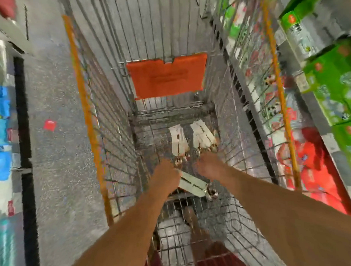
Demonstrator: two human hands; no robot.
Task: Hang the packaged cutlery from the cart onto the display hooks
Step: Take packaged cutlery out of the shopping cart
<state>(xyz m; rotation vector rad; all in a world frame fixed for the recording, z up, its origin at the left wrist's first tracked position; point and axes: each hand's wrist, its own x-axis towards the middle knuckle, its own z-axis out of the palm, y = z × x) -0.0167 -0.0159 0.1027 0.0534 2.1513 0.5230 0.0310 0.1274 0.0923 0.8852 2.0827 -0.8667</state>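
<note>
Head view — both arms deep in cart (pixel 86 108); left hand (pixel 168 177) grips a cutlery pack (pixel 192 185) by its card end for hanging, right hand (pixel 208 166) over two more packs (pixel 190 138) — its grasp unclear.

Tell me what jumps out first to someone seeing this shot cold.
Two bare forearms reach down into a wire shopping cart. The left hand grips a white cutlery pack near the cart's bottom, while the right hand reaches toward two more white packs lying side by side beyond it. Farther ahead, an orange flap hangs on the cart's end wall.
</note>
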